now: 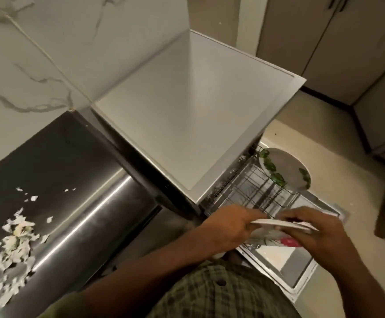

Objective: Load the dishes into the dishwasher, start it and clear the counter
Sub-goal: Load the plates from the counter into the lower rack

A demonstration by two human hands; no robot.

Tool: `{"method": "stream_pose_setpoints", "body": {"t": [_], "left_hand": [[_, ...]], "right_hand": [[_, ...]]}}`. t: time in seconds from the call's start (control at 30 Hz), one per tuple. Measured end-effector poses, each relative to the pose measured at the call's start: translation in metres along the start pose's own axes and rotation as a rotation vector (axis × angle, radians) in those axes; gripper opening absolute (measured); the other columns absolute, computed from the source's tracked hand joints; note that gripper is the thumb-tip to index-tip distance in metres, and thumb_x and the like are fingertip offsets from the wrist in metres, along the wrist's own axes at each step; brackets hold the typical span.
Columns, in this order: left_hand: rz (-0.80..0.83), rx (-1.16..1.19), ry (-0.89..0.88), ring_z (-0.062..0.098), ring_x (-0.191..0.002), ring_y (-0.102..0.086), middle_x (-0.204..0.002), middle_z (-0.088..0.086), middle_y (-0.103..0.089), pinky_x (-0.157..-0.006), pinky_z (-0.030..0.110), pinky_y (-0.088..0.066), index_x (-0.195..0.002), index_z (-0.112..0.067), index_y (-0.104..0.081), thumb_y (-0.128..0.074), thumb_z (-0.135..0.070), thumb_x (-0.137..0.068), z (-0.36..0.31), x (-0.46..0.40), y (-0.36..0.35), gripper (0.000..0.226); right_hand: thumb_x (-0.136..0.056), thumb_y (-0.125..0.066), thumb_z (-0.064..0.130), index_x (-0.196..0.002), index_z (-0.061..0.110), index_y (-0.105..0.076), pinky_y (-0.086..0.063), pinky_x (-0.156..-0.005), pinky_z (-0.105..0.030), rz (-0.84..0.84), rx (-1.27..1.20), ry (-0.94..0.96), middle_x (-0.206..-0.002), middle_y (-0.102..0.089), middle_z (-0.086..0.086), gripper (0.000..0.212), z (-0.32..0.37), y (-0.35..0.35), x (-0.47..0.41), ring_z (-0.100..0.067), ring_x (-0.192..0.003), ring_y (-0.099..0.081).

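The white plate (283, 224), at five o'clock, is gripped at its rims by the left hand (229, 228) and right hand (317, 228) above the pulled-out dishwasher rack (262, 193). One leaf-patterned plate (285, 171) already stands racked at three o'clock. Scraps (14, 244) at eight o'clock on the counter (56, 161) remain; starting the machine seems left to do.

Green plaid shirt (221, 292), dark button, short sleeves, bare forearms.

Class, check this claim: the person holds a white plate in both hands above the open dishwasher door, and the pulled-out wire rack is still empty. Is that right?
One detail is wrong. The head view shows the wire rack already holds a leaf-patterned plate standing at its far end. The rest stands: left hand and right hand grip a white plate above the open dishwasher door.
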State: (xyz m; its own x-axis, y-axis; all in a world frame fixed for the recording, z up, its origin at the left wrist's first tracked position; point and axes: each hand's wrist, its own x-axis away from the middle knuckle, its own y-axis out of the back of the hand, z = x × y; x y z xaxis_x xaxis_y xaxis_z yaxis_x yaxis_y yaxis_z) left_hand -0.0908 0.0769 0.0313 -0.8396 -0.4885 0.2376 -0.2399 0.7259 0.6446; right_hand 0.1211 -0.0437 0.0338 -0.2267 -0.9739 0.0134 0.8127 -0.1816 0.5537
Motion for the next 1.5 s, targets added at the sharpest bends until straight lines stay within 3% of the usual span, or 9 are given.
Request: {"method": "stream_pose_setpoints", "body": {"t": [0.13,0.27,0.53,0.67,0.9,1.03,1.17,1.33,1.5], "left_hand": [[0.094,-0.037,0.030,0.017,-0.084,-0.067,-0.099,-0.002,-0.075,-0.076,0.036,-0.056,-0.118,-0.029,-0.071,-0.053,-0.043,-0.100,-0.013,-0.032,-0.005,0.029],[0.168,-0.162,0.146,0.019,-0.091,-0.066,-0.104,-0.003,-0.072,-0.083,0.041,-0.058,-0.117,-0.031,-0.067,-0.060,-0.044,-0.102,0.009,-0.057,-0.011,0.021],[0.054,0.182,0.206,0.003,-0.097,-0.061,-0.099,-0.016,-0.068,-0.084,0.030,-0.048,-0.100,-0.032,-0.072,-0.061,-0.074,-0.078,0.050,-0.106,-0.047,0.048],[-0.151,0.439,0.294,-0.003,-0.122,-0.053,-0.118,-0.021,-0.058,-0.092,0.010,-0.039,-0.105,-0.036,-0.062,-0.070,-0.067,-0.077,0.078,-0.131,-0.077,0.042],[-0.433,0.524,0.298,-0.004,-0.117,-0.059,-0.103,0.000,-0.071,-0.092,0.009,-0.042,-0.081,-0.022,-0.073,-0.086,-0.039,-0.057,0.125,-0.198,-0.117,0.032],[-0.470,0.416,0.203,0.014,-0.132,-0.052,-0.119,0.009,-0.066,-0.093,0.003,-0.041,-0.083,-0.032,-0.070,-0.095,-0.014,-0.057,0.129,-0.243,-0.133,0.041],[-0.502,0.241,0.027,0.025,-0.128,-0.058,-0.118,0.014,-0.070,-0.093,0.002,-0.041,-0.090,-0.034,-0.067,-0.093,-0.027,-0.062,0.145,-0.291,-0.148,0.039],[-0.549,0.251,-0.065,-0.009,-0.109,-0.058,-0.112,0.012,-0.069,-0.087,0.006,-0.046,-0.093,-0.007,-0.075,-0.091,-0.038,-0.069,0.164,-0.353,-0.155,0.042],[-0.551,0.297,-0.100,0.006,-0.094,-0.065,-0.097,0.011,-0.072,-0.083,0.010,-0.047,-0.088,-0.001,-0.074,-0.094,-0.042,-0.067,0.178,-0.403,-0.159,0.050]], "right_hand": [[-0.096,-0.067,0.037,-0.104,0.039,-0.075,-0.058,-0.070,-0.034,0.008,0.063,0.018,-0.094,-0.071,0.026,0.012,-0.034,-0.005,0.006,-0.001,-0.084,-0.069],[-0.091,-0.072,0.010,-0.099,0.037,-0.077,-0.057,-0.075,-0.020,-0.152,-0.089,-0.178,-0.094,-0.074,0.020,0.029,-0.050,-0.007,0.025,-0.003,-0.087,-0.072],[-0.097,-0.067,0.008,-0.111,0.043,-0.071,-0.052,-0.090,-0.024,-0.279,-0.036,-0.523,-0.110,-0.070,0.027,0.037,-0.079,-0.023,0.036,0.005,-0.106,-0.063],[-0.096,-0.066,0.000,-0.106,0.041,-0.074,-0.046,-0.088,-0.013,-0.413,-0.062,-0.601,-0.108,-0.072,0.020,0.043,-0.100,-0.041,0.030,-0.006,-0.105,-0.066],[-0.098,-0.061,-0.002,-0.116,0.034,-0.073,-0.043,-0.091,-0.011,-0.435,-0.082,-0.668,-0.112,-0.070,0.021,0.042,-0.175,-0.082,-0.003,-0.010,-0.110,-0.063],[-0.101,-0.055,-0.001,-0.127,0.026,-0.069,-0.043,-0.094,-0.027,-0.451,-0.045,-0.743,-0.117,-0.068,0.009,0.040,-0.224,-0.100,-0.030,-0.019,-0.114,-0.060],[-0.099,-0.054,-0.002,-0.127,0.019,-0.070,-0.048,-0.098,-0.033,-0.548,0.008,-0.702,-0.119,-0.070,0.003,0.039,-0.267,-0.093,-0.065,-0.023,-0.112,-0.063],[-0.104,-0.053,0.011,-0.129,0.025,-0.071,-0.043,-0.091,-0.009,-0.579,0.062,-0.674,-0.120,-0.072,0.005,0.034,-0.306,-0.067,-0.111,-0.006,-0.102,-0.059],[-0.104,-0.051,0.021,-0.128,0.035,-0.071,-0.044,-0.077,-0.010,-0.552,0.048,-0.660,-0.108,-0.071,0.015,0.034,-0.344,-0.058,-0.138,-0.005,-0.093,-0.062]]}}
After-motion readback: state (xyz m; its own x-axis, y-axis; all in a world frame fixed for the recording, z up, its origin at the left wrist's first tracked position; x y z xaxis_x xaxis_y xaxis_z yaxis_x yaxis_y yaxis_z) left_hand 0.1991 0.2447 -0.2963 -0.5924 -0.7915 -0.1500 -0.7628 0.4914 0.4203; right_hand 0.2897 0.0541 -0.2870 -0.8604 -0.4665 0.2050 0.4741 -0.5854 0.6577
